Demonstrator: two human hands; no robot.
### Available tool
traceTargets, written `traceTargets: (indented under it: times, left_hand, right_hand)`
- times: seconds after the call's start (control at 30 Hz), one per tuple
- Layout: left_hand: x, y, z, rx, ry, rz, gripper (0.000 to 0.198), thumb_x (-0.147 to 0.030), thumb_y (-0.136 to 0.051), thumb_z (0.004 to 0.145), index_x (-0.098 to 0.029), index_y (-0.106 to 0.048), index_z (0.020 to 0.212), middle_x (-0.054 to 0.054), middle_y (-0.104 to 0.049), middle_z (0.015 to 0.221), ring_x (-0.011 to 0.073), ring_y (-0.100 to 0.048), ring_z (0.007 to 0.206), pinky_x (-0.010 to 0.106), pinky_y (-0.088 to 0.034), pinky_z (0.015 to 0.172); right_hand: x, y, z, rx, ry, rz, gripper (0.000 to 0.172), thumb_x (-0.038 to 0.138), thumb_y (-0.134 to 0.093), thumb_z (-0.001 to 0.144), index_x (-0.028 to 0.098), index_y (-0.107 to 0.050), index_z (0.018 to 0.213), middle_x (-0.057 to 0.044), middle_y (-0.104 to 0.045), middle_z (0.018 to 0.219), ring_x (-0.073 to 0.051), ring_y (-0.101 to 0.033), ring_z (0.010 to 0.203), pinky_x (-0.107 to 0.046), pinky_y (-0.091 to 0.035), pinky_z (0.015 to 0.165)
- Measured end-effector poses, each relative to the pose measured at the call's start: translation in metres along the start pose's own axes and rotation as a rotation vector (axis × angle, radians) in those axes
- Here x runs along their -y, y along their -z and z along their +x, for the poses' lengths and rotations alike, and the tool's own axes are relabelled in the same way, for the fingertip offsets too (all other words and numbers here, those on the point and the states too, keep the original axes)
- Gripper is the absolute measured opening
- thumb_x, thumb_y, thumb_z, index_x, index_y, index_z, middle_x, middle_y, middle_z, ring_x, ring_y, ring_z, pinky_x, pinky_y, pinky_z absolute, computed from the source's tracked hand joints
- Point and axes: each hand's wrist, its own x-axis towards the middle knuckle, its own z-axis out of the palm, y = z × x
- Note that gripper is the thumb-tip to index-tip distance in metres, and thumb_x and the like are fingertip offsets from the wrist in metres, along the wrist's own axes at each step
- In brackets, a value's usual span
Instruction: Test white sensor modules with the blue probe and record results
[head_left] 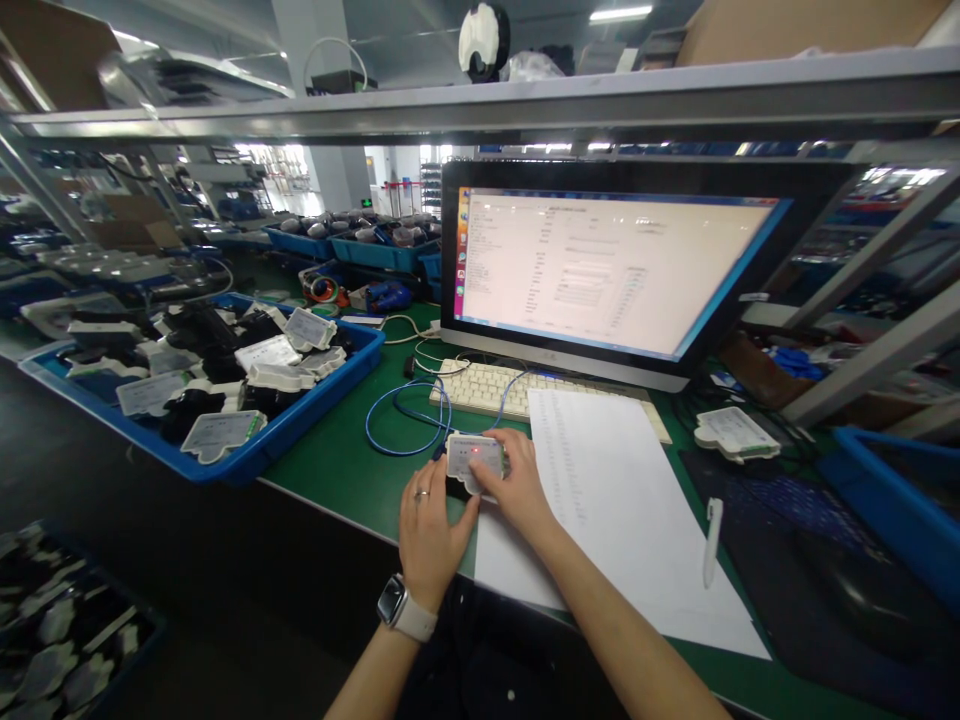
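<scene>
A small white device (474, 457) with a red light lit on its face lies on the green table (345, 455), joined to a looping blue cable (405, 415). My left hand (430, 525), with a ring and a wristwatch, grips the device's near left corner. My right hand (517, 485) curls round its right side. Both hands hold it just in front of the keyboard (491, 385).
A monitor (607, 270) showing a form stands behind the keyboard. White printed sheets (607, 500) lie to the right, with a white pen (711, 540) and another white device (735, 432). A blue tray (300, 415) of similar devices sits at left.
</scene>
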Motion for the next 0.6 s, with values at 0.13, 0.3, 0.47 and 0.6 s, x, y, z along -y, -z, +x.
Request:
traceTargets:
  times: [0.13,0.3,0.47,0.6]
  left_hand:
    - [0.0007,-0.0007,-0.0006,0.017,0.007,-0.008,0.054,-0.042,-0.053,0.085,-0.013,-0.040,0.130,0.016,-0.055,0.119,0.0298,-0.051,0.112,0.046,-0.042,0.095]
    - [-0.0002,0.0000,-0.0001,0.007,-0.008,0.013,0.054,-0.041,-0.053,0.085,-0.012,-0.040,0.129,0.016,-0.056,0.117,0.0294,-0.051,0.111,0.046,-0.043,0.094]
    - [0.0004,0.0009,0.0010,0.004,-0.017,0.019,0.054,-0.040,-0.053,0.085,-0.011,-0.040,0.129,0.016,-0.056,0.116,0.0286,-0.052,0.110,0.045,-0.043,0.094]
    - [0.0009,-0.0002,0.0004,0.008,-0.013,0.014,0.054,-0.040,-0.055,0.084,-0.012,-0.041,0.128,0.016,-0.056,0.117,0.0287,-0.051,0.111,0.045,-0.042,0.095]
  right_hand:
    - [-0.0011,-0.0008,-0.0001,-0.010,0.011,-0.010,0.028,0.033,-0.060,0.076,0.024,-0.055,0.103,-0.006,-0.052,0.101,-0.027,-0.048,0.099,-0.044,-0.041,0.087]
    - [-0.0008,-0.0010,-0.0004,-0.013,0.003,-0.007,0.029,0.033,-0.060,0.076,0.024,-0.056,0.103,-0.006,-0.052,0.102,-0.027,-0.048,0.099,-0.044,-0.041,0.087]
    - [0.0000,-0.0003,0.0002,-0.012,0.013,-0.008,0.028,0.033,-0.059,0.076,0.024,-0.055,0.103,-0.007,-0.051,0.101,-0.027,-0.048,0.099,-0.044,-0.040,0.088]
    - [0.0004,0.0006,0.0011,0.002,0.034,-0.013,0.029,0.036,-0.058,0.078,0.024,-0.054,0.104,-0.007,-0.052,0.101,-0.027,-0.047,0.099,-0.044,-0.040,0.087]
